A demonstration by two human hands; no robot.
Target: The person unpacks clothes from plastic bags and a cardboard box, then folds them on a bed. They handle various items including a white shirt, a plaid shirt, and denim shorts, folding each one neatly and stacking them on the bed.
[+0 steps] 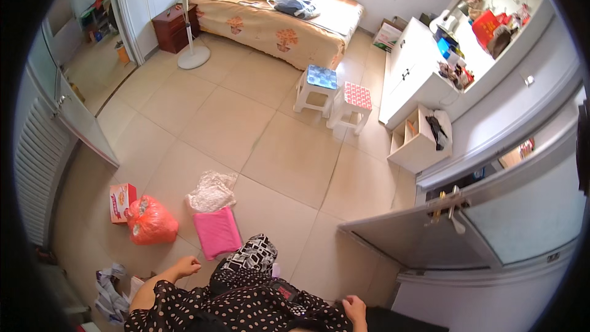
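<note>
Two hands are apart: left hand loosely fisted near pink cloth, right hand beside dotted clothing, grip unclear.

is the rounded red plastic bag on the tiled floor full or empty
Full, by its look: the rounded red plastic bag bulges outward instead of lying flat on the beige tiled floor. I cannot tell what's inside.

Right forearm mostly beyond lower edge
</note>
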